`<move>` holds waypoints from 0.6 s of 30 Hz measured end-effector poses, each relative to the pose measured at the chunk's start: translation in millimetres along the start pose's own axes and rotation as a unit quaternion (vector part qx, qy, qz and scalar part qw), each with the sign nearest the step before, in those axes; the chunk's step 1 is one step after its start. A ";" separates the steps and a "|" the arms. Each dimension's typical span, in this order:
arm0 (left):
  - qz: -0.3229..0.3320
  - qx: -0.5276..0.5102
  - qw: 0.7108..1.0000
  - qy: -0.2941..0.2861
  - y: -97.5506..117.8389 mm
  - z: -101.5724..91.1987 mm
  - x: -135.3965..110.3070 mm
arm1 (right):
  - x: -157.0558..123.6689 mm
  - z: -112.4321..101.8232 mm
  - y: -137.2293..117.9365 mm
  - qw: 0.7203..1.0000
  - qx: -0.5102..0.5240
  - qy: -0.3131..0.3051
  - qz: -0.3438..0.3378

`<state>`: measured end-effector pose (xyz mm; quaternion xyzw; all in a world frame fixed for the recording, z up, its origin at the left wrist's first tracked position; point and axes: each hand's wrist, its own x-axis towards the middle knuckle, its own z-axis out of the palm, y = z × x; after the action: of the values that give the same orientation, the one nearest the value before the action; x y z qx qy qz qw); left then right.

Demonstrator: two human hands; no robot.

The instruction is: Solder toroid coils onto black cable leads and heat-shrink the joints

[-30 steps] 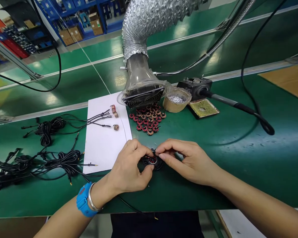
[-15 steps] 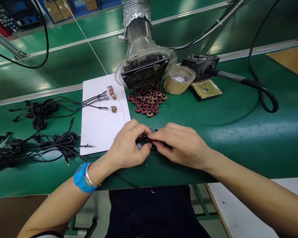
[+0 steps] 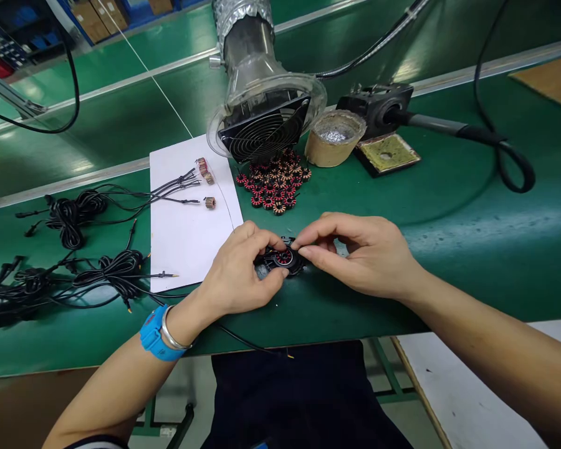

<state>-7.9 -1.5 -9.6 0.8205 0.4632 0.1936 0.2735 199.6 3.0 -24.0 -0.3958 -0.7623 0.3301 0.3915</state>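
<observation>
A small black round housing (image 3: 295,269) lies on the green bench between my hands. In its middle shows a ring wound with red wire (image 3: 283,256). My left hand (image 3: 240,271) grips the left side of this housing between thumb and index finger, hiding part of it. On the other side, my right hand (image 3: 367,255) has its thumb and index fingertips pinched close together at the upper right rim. Whether anything thin is between those fingertips is too small to tell. Beyond the hands lies a pile of similar red and copper wound rings (image 3: 278,187).
White paper (image 3: 182,249) at left carries several cable ends and copper coils (image 3: 210,202). Coiled black cables (image 3: 110,271) lie further left. A fume extractor (image 3: 266,125) overhangs the pile. Behind stand a tape-roll cup (image 3: 334,140), a yellow sponge (image 3: 387,154) and a soldering iron holder (image 3: 376,106).
My right hand has drawn back slightly to the right and up, uncovering the red-wound ring in the housing. My left hand keeps its grip. The camera view has shifted a little.
</observation>
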 end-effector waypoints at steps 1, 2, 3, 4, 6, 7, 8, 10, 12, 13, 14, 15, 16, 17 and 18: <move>0.001 0.000 1.000 0.001 -0.2 0.1 0.0 | 0.1 -0.3 -0.1 1.000 -0.004 -0.006 -0.011; 0.003 0.000 1.000 0.002 -0.3 0.3 -0.1 | 0.3 0.0 0.0 1.000 -0.010 -0.011 -0.025; 0.005 0.000 1.000 0.002 -0.5 0.4 -0.1 | 0.5 0.6 0.1 0.999 -0.016 -0.014 -0.042; 0.007 0.000 1.000 0.002 -0.6 0.6 -0.2 | 0.7 1.4 0.3 0.998 -0.024 -0.014 -0.061; 0.008 -0.002 1.000 0.003 -0.5 1.1 -0.4 | 0.8 3.2 0.8 0.994 -0.042 -0.010 -0.099; 0.009 -0.004 1.000 0.005 -0.2 1.4 -0.6 | 0.7 4.0 1.1 0.992 -0.051 -0.007 -0.116; 0.009 -0.007 1.000 0.008 0.1 1.7 -0.8 | 0.5 4.5 1.2 0.990 -0.062 -0.005 -0.130; 0.011 -0.016 1.000 0.019 1.0 2.5 -1.4 | 0.1 5.0 0.8 0.985 -0.085 0.001 -0.149; 0.017 -0.027 0.999 0.041 1.9 3.7 -2.1 | -0.4 5.3 -0.6 0.981 -0.102 0.014 -0.164; 0.022 -0.033 0.998 0.054 2.1 4.4 -2.3 | -0.5 5.5 -1.7 0.980 -0.102 0.021 -0.171; 0.030 -0.039 0.996 0.068 2.2 5.2 -2.4 | -0.6 5.7 -2.7 0.980 -0.096 0.028 -0.174; 0.040 -0.044 0.995 0.081 2.1 6.1 -2.4 | -0.5 5.9 -3.8 0.981 -0.081 0.032 -0.173; 0.052 -0.049 0.993 0.091 1.8 7.0 -2.3 | -0.3 6.2 -4.7 0.984 -0.061 0.035 -0.166; 0.062 -0.052 0.992 0.101 1.5 7.8 -2.1 | 0.0 6.3 -5.3 0.987 -0.036 0.036 -0.154; 0.069 -0.054 0.990 0.109 1.1 8.4 -1.8 | 0.4 6.3 -5.6 0.990 -0.011 0.037 -0.138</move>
<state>-3.3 -5.8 -15.6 0.8086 0.4210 0.3252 0.2513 192.1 -0.5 -22.3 -0.3026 -0.7983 0.2500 0.4568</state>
